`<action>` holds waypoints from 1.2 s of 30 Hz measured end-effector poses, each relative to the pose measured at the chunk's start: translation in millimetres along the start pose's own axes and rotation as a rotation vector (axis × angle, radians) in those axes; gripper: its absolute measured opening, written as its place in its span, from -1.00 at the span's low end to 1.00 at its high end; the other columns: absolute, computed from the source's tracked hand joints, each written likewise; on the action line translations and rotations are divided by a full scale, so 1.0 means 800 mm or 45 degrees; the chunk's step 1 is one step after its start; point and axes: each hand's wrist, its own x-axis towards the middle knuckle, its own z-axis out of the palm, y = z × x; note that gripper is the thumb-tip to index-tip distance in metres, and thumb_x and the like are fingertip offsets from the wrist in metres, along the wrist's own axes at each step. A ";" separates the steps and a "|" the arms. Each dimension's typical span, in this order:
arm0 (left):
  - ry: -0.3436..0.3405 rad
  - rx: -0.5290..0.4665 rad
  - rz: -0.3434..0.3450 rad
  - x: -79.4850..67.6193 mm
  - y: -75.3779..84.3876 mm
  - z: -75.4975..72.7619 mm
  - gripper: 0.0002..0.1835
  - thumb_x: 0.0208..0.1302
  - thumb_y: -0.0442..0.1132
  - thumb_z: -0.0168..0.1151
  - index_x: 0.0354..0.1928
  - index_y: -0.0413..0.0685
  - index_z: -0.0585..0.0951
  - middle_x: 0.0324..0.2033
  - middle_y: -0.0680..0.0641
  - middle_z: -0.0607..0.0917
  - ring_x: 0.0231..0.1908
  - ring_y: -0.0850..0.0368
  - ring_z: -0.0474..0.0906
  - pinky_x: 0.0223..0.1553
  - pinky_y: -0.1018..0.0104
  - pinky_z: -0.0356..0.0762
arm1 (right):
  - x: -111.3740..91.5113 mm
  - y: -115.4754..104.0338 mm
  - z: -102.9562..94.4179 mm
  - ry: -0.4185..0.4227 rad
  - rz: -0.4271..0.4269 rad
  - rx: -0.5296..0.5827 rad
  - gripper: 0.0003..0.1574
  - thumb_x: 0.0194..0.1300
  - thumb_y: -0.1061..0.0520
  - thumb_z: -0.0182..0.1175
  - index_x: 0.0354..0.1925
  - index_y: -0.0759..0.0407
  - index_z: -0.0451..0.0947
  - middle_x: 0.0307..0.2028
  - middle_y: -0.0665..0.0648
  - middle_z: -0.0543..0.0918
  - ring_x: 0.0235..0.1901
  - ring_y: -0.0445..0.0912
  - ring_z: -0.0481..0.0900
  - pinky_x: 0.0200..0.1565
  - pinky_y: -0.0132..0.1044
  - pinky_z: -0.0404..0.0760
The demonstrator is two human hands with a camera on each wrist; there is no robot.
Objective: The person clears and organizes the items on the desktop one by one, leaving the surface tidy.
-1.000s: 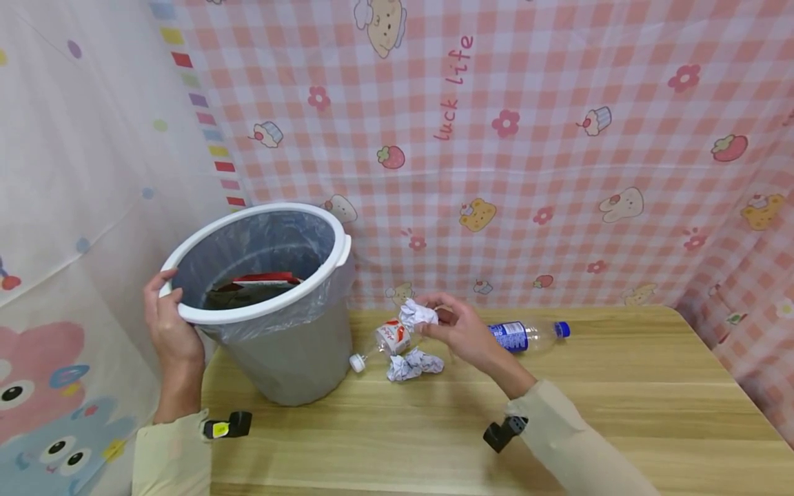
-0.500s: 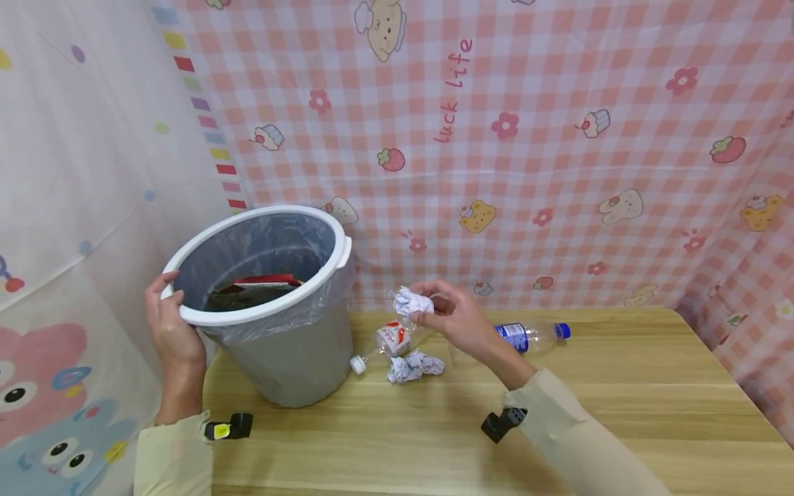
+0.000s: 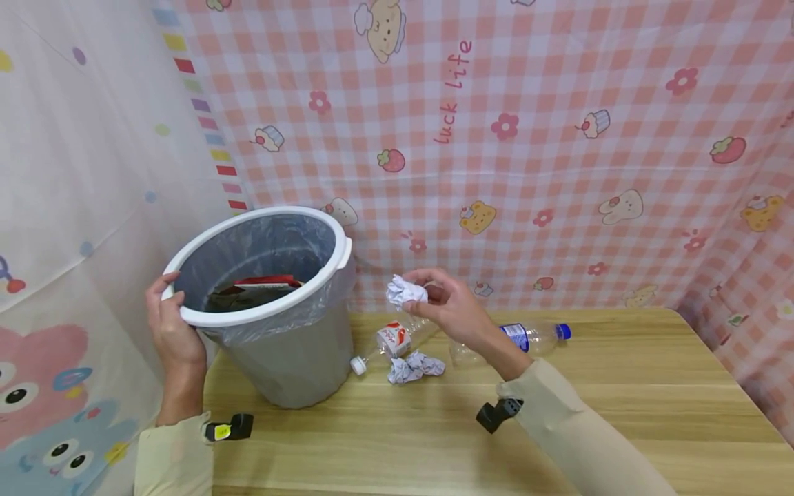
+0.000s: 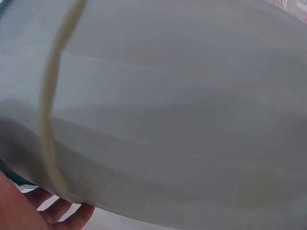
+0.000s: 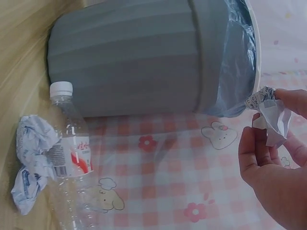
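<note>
A grey trash can [image 3: 298,365] with a white rim and a clear plastic liner tilts on the table at the left. My left hand [image 3: 174,331] grips its rim, thumb and fingers curled over the left side. Dark and red litter [image 3: 260,286] lies inside. My right hand [image 3: 455,306] pinches a crumpled ball of white paper [image 3: 404,292] between thumb and fingers, raised above the table to the right of the can. Below it lie a clear bottle with a white cap [image 3: 392,339] and more crumpled paper [image 3: 415,366].
Behind the right forearm lies another clear bottle with a blue label and blue cap [image 3: 538,336]. The wooden table [image 3: 633,399] runs up to a pink checked curtain [image 3: 558,172] at the back. A white curtain [image 3: 93,172] hangs at the left.
My right hand has lifted the paper ball up and slightly left, off the spot above the white-capped bottle. The left hand and trash can have barely moved.
</note>
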 end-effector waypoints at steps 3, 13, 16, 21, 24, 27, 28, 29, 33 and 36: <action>0.003 -0.014 0.004 0.000 -0.001 0.000 -0.56 0.41 -0.26 -0.27 0.19 -0.02 0.50 0.14 -0.01 0.50 0.09 0.15 0.39 0.11 0.37 0.24 | 0.003 -0.005 0.002 -0.005 -0.005 0.015 -0.49 0.27 0.28 0.27 0.19 0.18 0.47 -0.03 0.24 0.61 -0.11 -0.04 0.65 -0.05 -0.17 0.64; -0.007 -0.017 0.006 -0.001 0.000 0.002 -0.56 0.42 -0.25 -0.28 0.21 -0.03 0.48 0.18 -0.04 0.48 0.13 0.12 0.39 0.14 0.35 0.23 | 0.011 -0.019 0.007 -0.027 -0.035 0.044 -0.50 0.26 0.27 0.28 0.17 0.18 0.48 -0.01 0.25 0.63 -0.07 0.01 0.66 0.00 -0.12 0.63; -0.006 -0.002 0.006 -0.002 0.001 0.002 -0.56 0.42 -0.24 -0.28 0.22 -0.02 0.48 0.19 -0.04 0.48 0.14 0.12 0.38 0.15 0.35 0.22 | 0.013 -0.023 0.009 -0.027 -0.036 0.032 -0.50 0.27 0.25 0.29 0.17 0.17 0.48 -0.03 0.23 0.65 -0.08 0.01 0.66 -0.01 -0.13 0.63; -0.006 0.014 0.007 -0.002 0.001 0.001 -0.56 0.42 -0.23 -0.29 0.20 0.01 0.48 0.19 -0.03 0.48 0.14 0.12 0.38 0.15 0.34 0.22 | 0.018 -0.029 0.013 -0.027 -0.056 0.029 -0.51 0.27 0.24 0.29 0.17 0.14 0.49 -0.05 0.21 0.65 -0.10 0.00 0.65 -0.05 -0.16 0.64; 0.002 -0.002 0.010 -0.001 0.000 0.001 -0.56 0.42 -0.24 -0.28 0.20 -0.02 0.48 0.17 -0.03 0.48 0.11 0.13 0.39 0.13 0.35 0.24 | 0.022 -0.034 0.016 -0.028 -0.069 0.027 -0.51 0.28 0.24 0.29 0.17 0.15 0.49 -0.05 0.21 0.64 -0.12 -0.02 0.65 -0.10 -0.20 0.64; 0.002 -0.004 0.006 -0.001 0.000 0.001 -0.56 0.42 -0.25 -0.28 0.21 -0.03 0.48 0.16 -0.02 0.48 0.11 0.14 0.39 0.13 0.35 0.24 | 0.026 -0.038 0.020 -0.022 -0.069 0.029 -0.52 0.28 0.24 0.29 0.17 0.15 0.50 -0.07 0.21 0.66 -0.14 -0.04 0.66 -0.13 -0.24 0.64; 0.001 0.000 0.004 0.000 0.000 0.001 -0.56 0.42 -0.25 -0.29 0.21 -0.02 0.48 0.16 -0.02 0.48 0.11 0.14 0.39 0.13 0.35 0.24 | 0.027 -0.040 0.021 -0.021 -0.070 0.034 -0.52 0.28 0.25 0.29 0.17 0.16 0.50 -0.07 0.21 0.66 -0.14 -0.05 0.66 -0.13 -0.25 0.64; 0.001 -0.007 0.002 0.000 0.000 0.001 -0.56 0.42 -0.25 -0.29 0.20 -0.02 0.48 0.16 -0.02 0.48 0.11 0.14 0.39 0.13 0.35 0.24 | 0.028 -0.041 0.022 -0.020 -0.074 0.042 -0.52 0.28 0.25 0.29 0.17 0.17 0.50 -0.08 0.22 0.66 -0.14 -0.05 0.66 -0.13 -0.24 0.64; 0.005 -0.010 0.001 0.000 -0.001 0.001 -0.56 0.41 -0.26 -0.28 0.19 -0.02 0.49 0.14 -0.01 0.49 0.09 0.15 0.40 0.12 0.36 0.25 | 0.033 -0.048 0.027 -0.018 -0.103 0.050 -0.52 0.27 0.26 0.29 0.16 0.19 0.50 -0.07 0.23 0.64 -0.14 -0.06 0.66 -0.10 -0.21 0.65; 0.011 -0.034 0.002 0.000 -0.001 0.001 -0.56 0.41 -0.27 -0.28 0.19 -0.04 0.50 0.13 -0.02 0.50 0.08 0.15 0.40 0.11 0.37 0.25 | 0.037 -0.051 0.030 -0.017 -0.134 0.049 -0.53 0.27 0.26 0.29 0.15 0.21 0.51 -0.06 0.22 0.63 -0.13 -0.07 0.65 -0.08 -0.21 0.64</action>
